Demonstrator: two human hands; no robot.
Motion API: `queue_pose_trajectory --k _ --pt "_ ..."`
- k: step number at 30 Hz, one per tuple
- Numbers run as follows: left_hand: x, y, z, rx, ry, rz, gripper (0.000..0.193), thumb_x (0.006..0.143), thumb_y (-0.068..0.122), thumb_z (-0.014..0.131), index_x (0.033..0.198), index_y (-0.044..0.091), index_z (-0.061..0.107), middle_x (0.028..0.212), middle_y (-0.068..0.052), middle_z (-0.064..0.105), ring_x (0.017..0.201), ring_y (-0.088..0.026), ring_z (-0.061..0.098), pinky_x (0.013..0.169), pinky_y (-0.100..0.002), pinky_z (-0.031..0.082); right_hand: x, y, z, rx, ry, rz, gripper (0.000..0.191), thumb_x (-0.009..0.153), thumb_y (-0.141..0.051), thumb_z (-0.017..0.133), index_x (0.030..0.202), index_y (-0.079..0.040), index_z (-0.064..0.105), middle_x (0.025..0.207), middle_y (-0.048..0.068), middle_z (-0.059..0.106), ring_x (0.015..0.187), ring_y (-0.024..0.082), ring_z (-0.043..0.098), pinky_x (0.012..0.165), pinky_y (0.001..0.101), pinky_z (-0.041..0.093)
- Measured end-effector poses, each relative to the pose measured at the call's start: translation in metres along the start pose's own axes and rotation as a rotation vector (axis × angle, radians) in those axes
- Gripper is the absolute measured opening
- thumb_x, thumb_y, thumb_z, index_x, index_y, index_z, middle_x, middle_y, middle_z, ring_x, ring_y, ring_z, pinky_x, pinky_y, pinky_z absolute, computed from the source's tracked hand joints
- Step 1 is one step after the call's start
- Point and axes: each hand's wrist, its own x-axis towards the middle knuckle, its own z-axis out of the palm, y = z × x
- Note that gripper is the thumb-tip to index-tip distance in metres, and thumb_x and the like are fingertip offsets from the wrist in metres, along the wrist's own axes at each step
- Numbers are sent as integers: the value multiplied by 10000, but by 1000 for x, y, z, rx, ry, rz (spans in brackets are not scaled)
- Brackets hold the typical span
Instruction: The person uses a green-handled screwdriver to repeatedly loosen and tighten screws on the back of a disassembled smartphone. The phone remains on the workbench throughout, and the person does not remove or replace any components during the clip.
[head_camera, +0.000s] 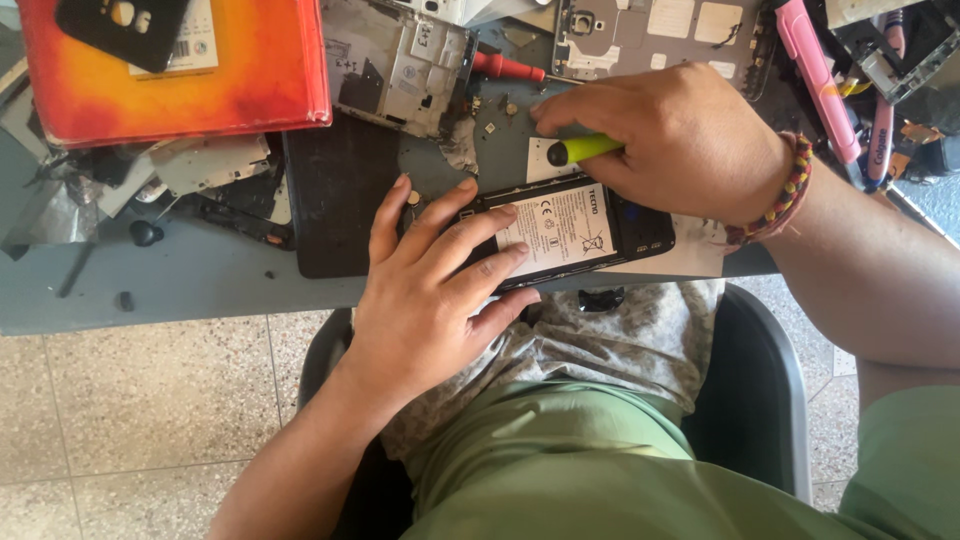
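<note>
The fingers (478, 232) of the left hand (430, 300) are spreading flat and pressing down on an opened phone (570, 232), pinning its white-labelled battery (556, 228) against the grey table (200, 275). Nothing is being gripped by that hand; it is lying open, palm down, as a clamp.

The right hand (675, 140), at one o'clock from the left, is closing around a screwdriver with a yellow-green handle (585, 149), the handle poking out between thumb and forefinger and pointing toward nine o'clock. The working tip is hidden under the hand, so I cannot tell where it is touching. A beaded bracelet (785, 195) is sitting on that wrist.

The phone is lying at the near edge of the table, back cover off, directly in front of the person, partly on a white sheet.

By my reading, the step in hand is working at the upper edge of the phone's open back with the tool while the other hand is steadying the body. The next move seems to call for firm downward pressure from the left hand and small, controlled motion of the tool, since loose screws (495, 105) are lying near it.

Further out, at eleven o'clock, an orange box (240, 70) is resting; at twelve, a stripped phone frame (405, 60) and a red-handled screwdriver (508, 68); at two, a pink tool (815, 70).
</note>
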Motion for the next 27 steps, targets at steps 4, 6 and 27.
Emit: queue_pose_trajectory --k 4,6,27 --pt "-1 -1 0 3 4 2 360 827 333 898 1098 133 770 1320 -36 670 1348 -301 557 1234 -612 254 2 2 4 -15 35 -11 294 905 -79 763 1190 -145 736 1093 44 762 872 268 731 742 387 584" --pt "-1 -1 0 2 -1 -1 356 825 334 898 1090 134 769 1314 -33 671 1351 -298 556 1236 -612 254 4 1 4 -33 43 -20 266 930 -83 767 1186 -150 737 1084 39 761 884 265 733 753 385 584" --pt "-14 -11 8 -130 201 -41 647 961 304 868 1459 100 510 1494 -105 566 1510 -359 443 1276 -561 278 -50 -38 -47 -47 -55 169 310 866 -143 803 1142 -25 723 1215 129 727 864 215 767 635 274 611"
